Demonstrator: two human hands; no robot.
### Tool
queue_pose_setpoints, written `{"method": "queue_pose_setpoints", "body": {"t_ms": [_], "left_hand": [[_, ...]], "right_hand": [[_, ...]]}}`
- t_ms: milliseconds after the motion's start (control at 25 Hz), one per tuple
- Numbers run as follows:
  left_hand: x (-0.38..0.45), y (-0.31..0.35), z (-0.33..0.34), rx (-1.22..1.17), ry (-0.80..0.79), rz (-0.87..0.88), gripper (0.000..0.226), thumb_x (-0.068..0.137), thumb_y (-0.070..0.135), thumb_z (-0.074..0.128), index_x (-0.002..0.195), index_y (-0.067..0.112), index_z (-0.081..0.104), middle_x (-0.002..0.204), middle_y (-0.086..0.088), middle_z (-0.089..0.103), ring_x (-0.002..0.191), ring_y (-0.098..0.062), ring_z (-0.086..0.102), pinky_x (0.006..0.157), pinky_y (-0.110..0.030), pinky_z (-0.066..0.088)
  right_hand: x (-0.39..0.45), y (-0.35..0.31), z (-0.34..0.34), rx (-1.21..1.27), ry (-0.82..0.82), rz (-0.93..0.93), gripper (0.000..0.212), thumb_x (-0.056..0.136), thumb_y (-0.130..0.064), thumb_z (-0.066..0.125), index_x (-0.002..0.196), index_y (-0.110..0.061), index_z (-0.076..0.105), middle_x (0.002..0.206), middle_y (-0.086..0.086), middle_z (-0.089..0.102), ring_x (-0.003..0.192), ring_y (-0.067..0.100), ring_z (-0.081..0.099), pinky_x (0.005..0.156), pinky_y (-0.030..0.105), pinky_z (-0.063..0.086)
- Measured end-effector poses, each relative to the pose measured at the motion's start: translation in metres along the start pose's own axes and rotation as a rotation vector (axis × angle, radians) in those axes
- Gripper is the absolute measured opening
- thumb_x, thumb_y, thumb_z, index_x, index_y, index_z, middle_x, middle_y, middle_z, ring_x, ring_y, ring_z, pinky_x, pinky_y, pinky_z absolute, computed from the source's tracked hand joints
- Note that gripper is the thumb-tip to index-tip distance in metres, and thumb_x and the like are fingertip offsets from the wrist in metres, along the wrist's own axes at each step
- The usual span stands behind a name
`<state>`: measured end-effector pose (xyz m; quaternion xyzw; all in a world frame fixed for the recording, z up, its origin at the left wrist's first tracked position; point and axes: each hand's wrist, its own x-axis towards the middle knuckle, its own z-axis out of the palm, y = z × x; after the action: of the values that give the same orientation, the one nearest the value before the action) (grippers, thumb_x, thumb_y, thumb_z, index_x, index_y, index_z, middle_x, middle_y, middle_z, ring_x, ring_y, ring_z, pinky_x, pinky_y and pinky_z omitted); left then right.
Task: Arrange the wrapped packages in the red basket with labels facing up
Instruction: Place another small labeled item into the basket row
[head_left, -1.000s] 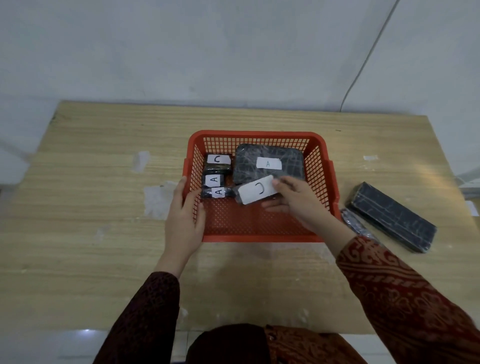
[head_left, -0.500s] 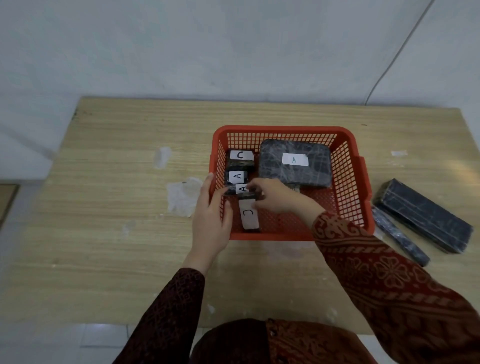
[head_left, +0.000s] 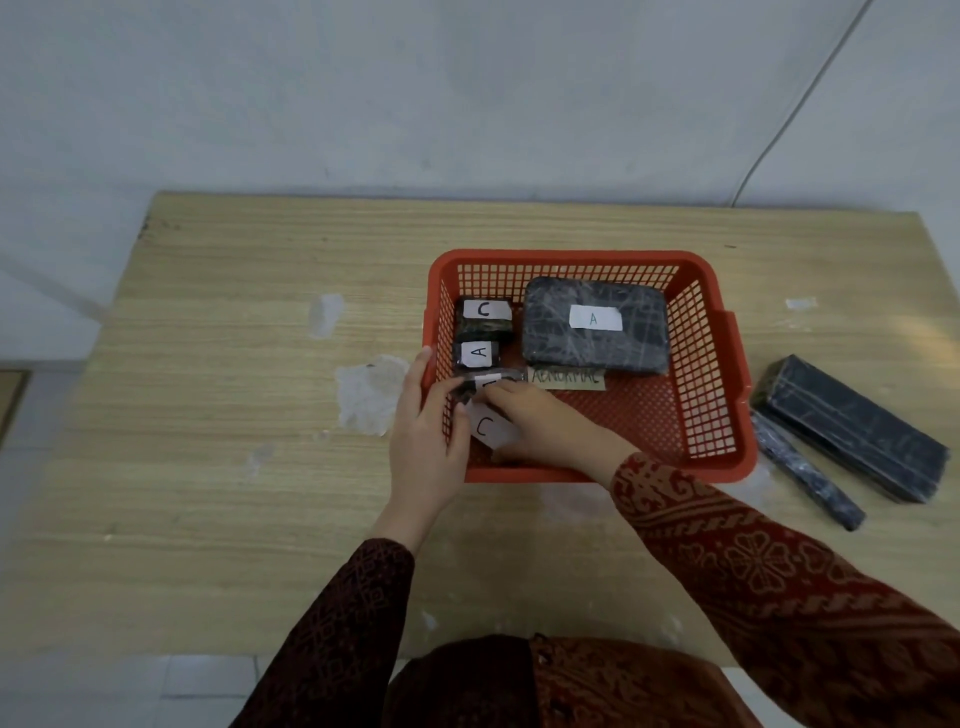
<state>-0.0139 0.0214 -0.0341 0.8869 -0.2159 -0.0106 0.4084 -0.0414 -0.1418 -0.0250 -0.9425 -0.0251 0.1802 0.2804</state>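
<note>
Packages sit mostly down the left side of the red basket, w/ your hands working at its near-left corner. Your left hand is draped over the basket's left wall, thumb inside, fingers outside; prob bracing the basket so it won't slide while the other hand fiddles. Your right hand reaches in from the near side, fingertips pinched on the small A-marked package, which looks tilted & half hidden, so I judge you're straightening it to get its label flat & up. Just nearer you than that one lies the C-labelled package, label up, partly under your right palm. Farther back along the left wall: another small A package, then a C package at the far-left, both labels up. Big A package fills the far-right part, label up; a tan strip reading "ABNORMAL" lies on the basket floor just in front of it. All are dark, wrapped in shiny clear film w/ white paper tags. Right of the basket, on the table, a long dark box & a thin dark roll wait outside, no labels visible.
</note>
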Motion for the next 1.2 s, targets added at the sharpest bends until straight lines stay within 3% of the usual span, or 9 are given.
{"method": "queue_pose_setpoints", "body": {"t_ms": [80,280,480,720,880,1000,1120,1200], "left_hand": [[0.000,0.000,0.000,-0.007,-0.003,0.003,0.030,0.095,0.022,0.047,0.122,0.016,0.059,0.156,0.000,0.026,0.142,-0.006,0.025,0.107,-0.020,0.030],[0.000,0.001,-0.001,-0.005,-0.004,0.002,0.033,0.096,0.029,0.043,0.123,0.018,0.058,0.156,0.000,0.025,0.142,-0.007,0.026,0.107,-0.018,0.027],[0.000,-0.002,0.000,0.023,0.003,0.003,0.030,0.097,0.026,0.044,0.122,0.017,0.058,0.156,0.001,0.025,0.142,-0.009,0.027,0.107,-0.021,0.030],[-0.001,-0.001,0.000,0.018,-0.009,0.008,0.027,0.096,0.022,0.046,0.118,0.013,0.060,0.156,0.000,0.025,0.141,-0.005,0.024,0.108,-0.013,0.023],[0.000,0.010,-0.004,0.144,0.003,0.023,0.027,0.092,0.015,0.053,0.116,0.007,0.062,0.152,-0.012,0.034,0.137,-0.026,0.033,0.111,-0.034,0.026],[0.001,0.031,-0.002,0.135,0.109,-0.025,0.030,0.087,0.010,0.058,0.115,0.003,0.061,0.140,-0.021,0.046,0.129,-0.038,0.041,0.109,-0.048,0.029],[0.000,0.079,0.009,-0.052,0.106,-0.035,0.031,0.091,0.014,0.051,0.120,0.008,0.059,0.129,-0.013,0.055,0.120,-0.021,0.047,0.103,-0.035,0.037],[-0.004,0.123,0.029,-0.131,-0.002,0.059,0.028,0.095,0.016,0.050,0.121,0.013,0.058,0.121,-0.003,0.060,0.111,-0.007,0.052,0.095,-0.021,0.039]], "right_hand": [[-0.003,-0.001,0.002,-0.102,-0.009,-0.027,0.076,0.070,-0.017,0.079,0.137,-0.019,0.042,0.134,0.008,0.048,0.121,0.025,0.046,0.095,0.039,0.048],[0.003,0.002,-0.006,-0.377,0.042,-0.131,0.062,0.078,-0.008,0.067,0.135,-0.017,0.044,0.137,0.004,0.050,0.127,0.025,0.043,0.094,0.040,0.049],[0.007,0.005,-0.002,-0.447,0.116,-0.139,0.051,0.087,0.000,0.050,0.136,-0.013,0.043,0.132,0.010,0.047,0.120,0.028,0.044,0.088,0.040,0.051],[-0.015,0.002,-0.006,-0.156,0.222,-0.094,0.050,0.087,-0.012,0.059,0.136,-0.013,0.046,0.131,0.010,0.048,0.120,0.026,0.045,0.098,0.041,0.045],[-0.067,0.010,-0.018,0.102,0.335,-0.036,0.035,0.090,-0.019,0.060,0.124,-0.014,0.057,0.117,0.006,0.058,0.111,0.020,0.054,0.096,0.035,0.047],[-0.121,0.026,-0.025,0.216,0.450,0.011,0.026,0.090,-0.018,0.061,0.116,-0.015,0.063,0.109,0.001,0.061,0.102,0.013,0.058,0.089,0.023,0.047],[-0.180,0.057,-0.032,0.308,0.639,0.141,0.021,0.090,-0.014,0.061,0.111,-0.018,0.065,0.102,-0.004,0.060,0.091,0.002,0.056,0.080,0.011,0.045],[-0.216,0.085,-0.033,0.316,0.754,0.251,0.019,0.090,-0.015,0.060,0.107,-0.021,0.065,0.098,-0.005,0.059,0.088,0.002,0.055,0.077,0.009,0.043]]}}
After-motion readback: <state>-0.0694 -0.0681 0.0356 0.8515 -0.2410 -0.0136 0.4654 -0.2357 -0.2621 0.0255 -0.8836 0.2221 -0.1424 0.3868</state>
